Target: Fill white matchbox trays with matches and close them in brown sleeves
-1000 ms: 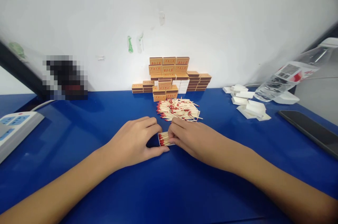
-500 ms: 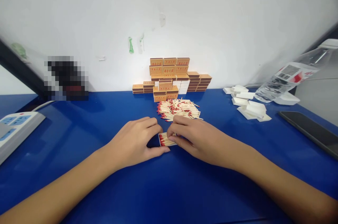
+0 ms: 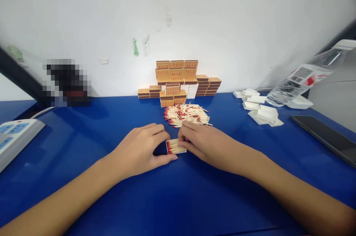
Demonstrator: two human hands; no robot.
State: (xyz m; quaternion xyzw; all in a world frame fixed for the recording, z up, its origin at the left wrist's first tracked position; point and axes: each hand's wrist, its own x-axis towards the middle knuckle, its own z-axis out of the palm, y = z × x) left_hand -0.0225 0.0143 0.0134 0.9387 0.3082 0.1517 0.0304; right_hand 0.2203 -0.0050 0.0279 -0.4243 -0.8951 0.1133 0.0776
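Note:
A small white matchbox tray [image 3: 176, 152] lies on the blue table, filled with red-tipped matches [image 3: 172, 146] whose heads point left. Around its left end, my left hand [image 3: 146, 150] grips it between thumb and forefinger. My right hand [image 3: 204, 143] has its fingers pinched together at the tray's right end, over the match sticks. Whatever those fingertips hold, if anything, is hidden. Just beyond my hands is a loose pile of matches [image 3: 189, 113].
Yellow and brown matchboxes [image 3: 176, 73] are stacked against the wall. White empty trays [image 3: 267, 113] lie at the right, near a tilted plastic bottle [image 3: 300, 80] and a black phone [image 3: 328, 137]. A power strip [image 3: 20, 139] sits at the left edge.
My right fingertips have shifted slightly right over the tray, uncovering more match sticks. My left hand stays around the tray. The whole view has moved a little.

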